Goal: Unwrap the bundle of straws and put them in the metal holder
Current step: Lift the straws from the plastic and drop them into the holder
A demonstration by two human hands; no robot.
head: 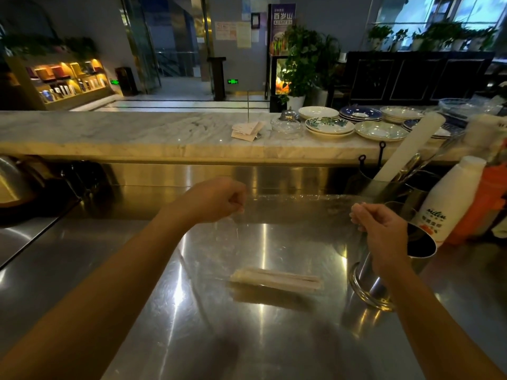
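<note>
Head camera shows both hands raised, left hand (219, 200) and right hand (384, 231) each pinched shut on an edge of a clear plastic sheet (296, 212) stretched between them. Straws (277, 279) lie on the steel counter (137, 270) below, just left of the metal holder (384, 272). Best to drop the sheet aside, then gather the straws together, ends even

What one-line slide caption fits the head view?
Both hands, left and right, stretch clear wrap above straws on steel counter, beside metal holder.
</note>
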